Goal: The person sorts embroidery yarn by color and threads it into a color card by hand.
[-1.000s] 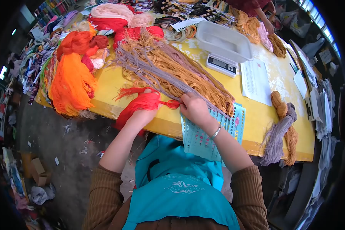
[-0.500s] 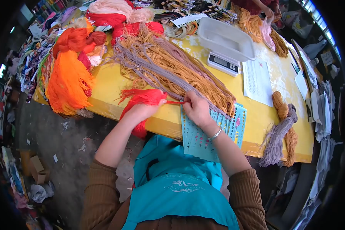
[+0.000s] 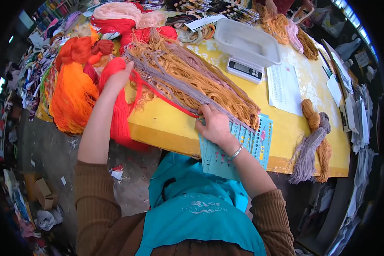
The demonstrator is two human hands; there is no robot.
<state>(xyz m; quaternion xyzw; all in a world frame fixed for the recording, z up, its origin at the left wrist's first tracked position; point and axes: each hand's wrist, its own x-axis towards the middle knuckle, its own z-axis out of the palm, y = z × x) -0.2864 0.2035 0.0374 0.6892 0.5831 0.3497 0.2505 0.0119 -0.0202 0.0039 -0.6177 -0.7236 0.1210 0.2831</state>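
My left hand is closed on a bundle of bright red thread, whose loose length hangs over the table's front edge. A thin red strand group runs from it across to my right hand, which pinches its end. Below my right hand lie turquoise punched cards with round holes and small printed flowers. Long ochre and grey-mauve thread hanks stretch across the table just beyond both hands. Beside my left hand is a knotted orange skein.
On the yellow table stand a digital scale, a translucent plastic tub and a printed sheet. Knotted ochre and grey skeins hang over the right front edge. Another person's hands are at the far side.
My left hand has moved left and away from me with the red thread, drawing the strands out long. My right hand has stayed near the same place, above the cards.
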